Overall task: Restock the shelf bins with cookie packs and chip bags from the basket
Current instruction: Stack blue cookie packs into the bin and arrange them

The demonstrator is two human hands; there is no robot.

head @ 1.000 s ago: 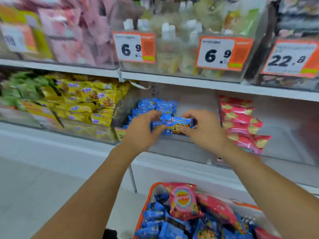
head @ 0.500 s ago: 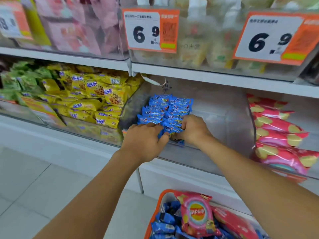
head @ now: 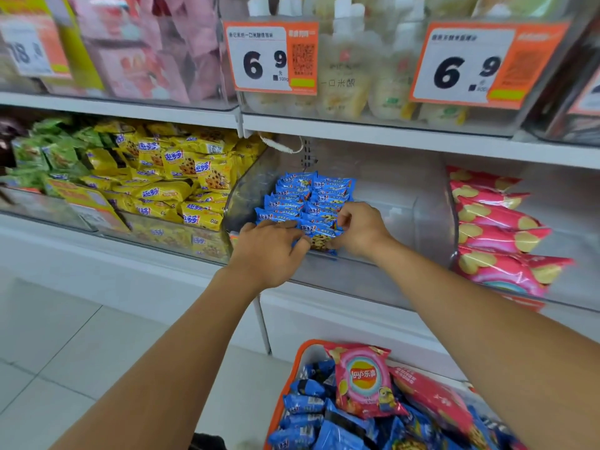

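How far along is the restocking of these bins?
Done: blue cookie packs are stacked in the middle bin, pink chip bags in the right one. In hand: both hands set another pack in front. Left: the basket holds many more.

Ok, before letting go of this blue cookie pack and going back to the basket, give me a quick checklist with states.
1. Blue cookie pack inside the clear plastic bin: ok, at its front edge.
2. Pack lined up with the stacked blue packs: cannot tell, hands cover it.
3. Left hand and right hand both on the pack: ok.
4. Room left in the bin: ok, its right side is bare.
5. Orange basket holds more stock: ok, blue packs and pink chip bags.
6. Pack overhanging the bin lip: cannot tell.
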